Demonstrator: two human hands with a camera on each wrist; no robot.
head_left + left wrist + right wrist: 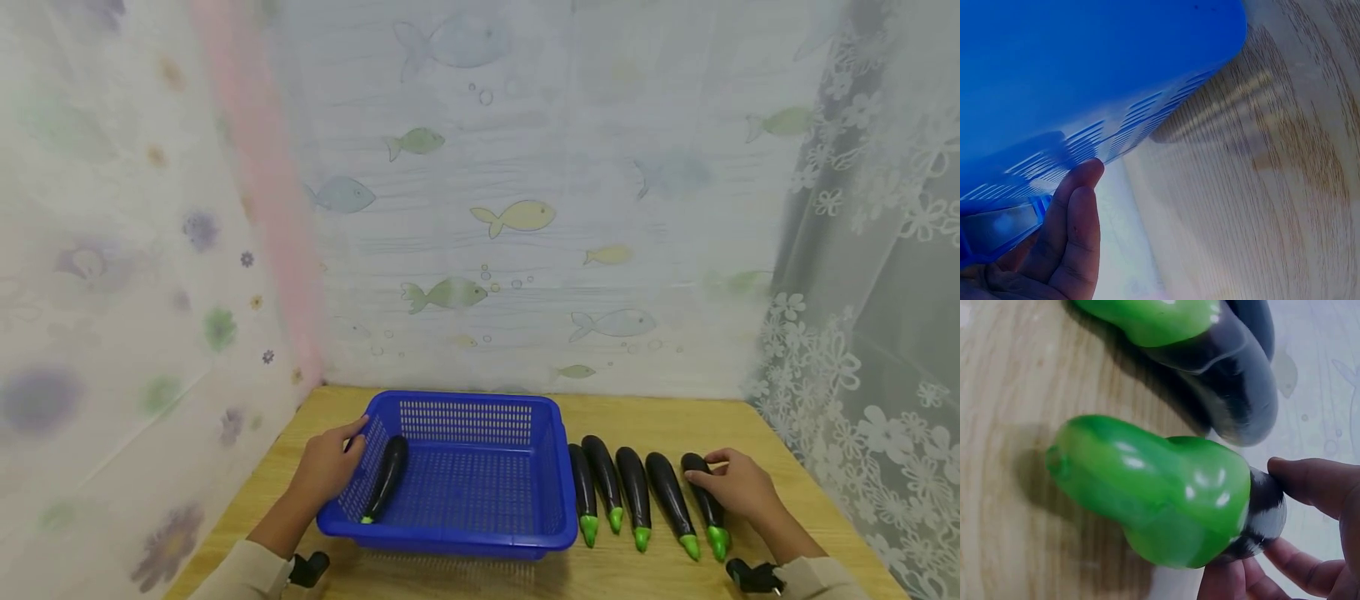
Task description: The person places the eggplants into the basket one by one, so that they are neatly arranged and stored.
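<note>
My left hand (327,461) grips the left rim of a blue plastic basket (457,537); in the left wrist view its fingers (1084,219) lie against the slotted outer wall. One dark eggplant (387,477) with a green stem end lies inside, along the left wall. At the far right of a row, my right hand (738,483) pinches another eggplant (705,504) between thumb and fingers. The right wrist view shows that eggplant's green cap (1166,494) close up, the thumb on one side of the dark body and fingers on the other.
Several more eggplants (633,496) lie side by side between the basket and my right hand, green ends toward me. The wooden table (652,417) meets a fish-patterned curtain (525,350) at the back. Floral sheets hang on both sides.
</note>
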